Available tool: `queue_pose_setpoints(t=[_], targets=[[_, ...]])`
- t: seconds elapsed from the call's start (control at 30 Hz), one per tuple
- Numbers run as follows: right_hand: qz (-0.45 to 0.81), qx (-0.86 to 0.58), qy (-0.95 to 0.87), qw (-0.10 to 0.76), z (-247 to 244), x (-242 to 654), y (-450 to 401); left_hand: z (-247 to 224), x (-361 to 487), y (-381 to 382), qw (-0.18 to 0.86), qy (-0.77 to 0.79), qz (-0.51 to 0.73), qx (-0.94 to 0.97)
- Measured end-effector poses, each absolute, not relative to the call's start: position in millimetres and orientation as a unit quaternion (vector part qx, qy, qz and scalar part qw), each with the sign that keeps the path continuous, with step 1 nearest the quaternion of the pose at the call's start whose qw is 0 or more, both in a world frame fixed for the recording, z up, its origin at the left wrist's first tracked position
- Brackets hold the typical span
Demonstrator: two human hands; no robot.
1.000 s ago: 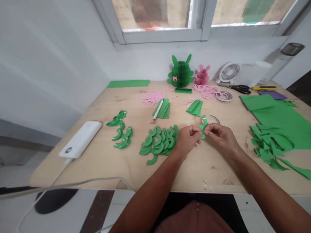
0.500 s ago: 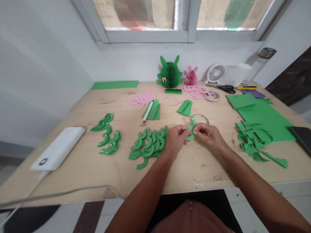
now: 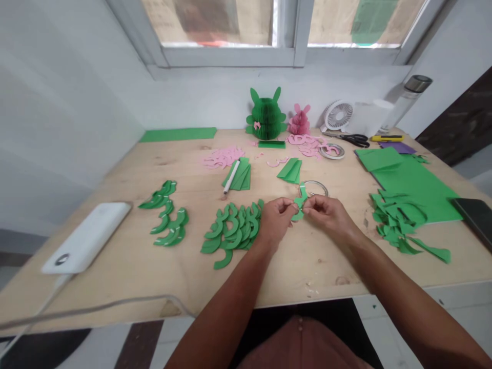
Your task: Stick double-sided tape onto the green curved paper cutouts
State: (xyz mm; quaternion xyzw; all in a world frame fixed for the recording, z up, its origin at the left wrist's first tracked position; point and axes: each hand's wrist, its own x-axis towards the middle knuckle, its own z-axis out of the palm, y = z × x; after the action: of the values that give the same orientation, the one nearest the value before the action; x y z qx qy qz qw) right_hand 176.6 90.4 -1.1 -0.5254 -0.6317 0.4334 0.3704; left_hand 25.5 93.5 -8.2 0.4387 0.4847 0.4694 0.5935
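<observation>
Between my hands, above the table, is a curved green paper cutout point(image 3: 302, 190) with a pale strip near its upper end. My left hand point(image 3: 280, 216) pinches it from the left between thumb and fingers. From the right, my right hand point(image 3: 325, 211) is closed in a pinch at the cutout's edge, where a tiny white bit shows between the fingertips. Just behind the hands lies a roll of tape point(image 3: 326, 188). To the left of my left hand is a pile of curved green cutouts point(image 3: 232, 228). Farther left lie more green cutouts with pale strips point(image 3: 175, 230).
A white power bank point(image 3: 86, 238) with a cable lies at left. Behind are a white pen point(image 3: 231, 177), folded green papers point(image 3: 291, 170), pink cutouts point(image 3: 225, 156) and a green paper rabbit point(image 3: 266, 118). At right are green scraps point(image 3: 400, 218), black-handled scissors point(image 3: 355, 140) and a phone point(image 3: 474, 218).
The whole view has shifted slightly. Both hands stay pinched at the green cutout, with only a small movement of the fingers.
</observation>
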Motion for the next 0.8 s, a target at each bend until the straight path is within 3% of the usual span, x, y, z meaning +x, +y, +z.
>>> queue_pose_setpoints(t=[0.8], targets=[[0.392, -0.53, -0.664, 0.353, -3.6, 177.9, 89.5, -11.8, 25.5, 94.5, 0.58, 0.488, 0.456, 0.467]])
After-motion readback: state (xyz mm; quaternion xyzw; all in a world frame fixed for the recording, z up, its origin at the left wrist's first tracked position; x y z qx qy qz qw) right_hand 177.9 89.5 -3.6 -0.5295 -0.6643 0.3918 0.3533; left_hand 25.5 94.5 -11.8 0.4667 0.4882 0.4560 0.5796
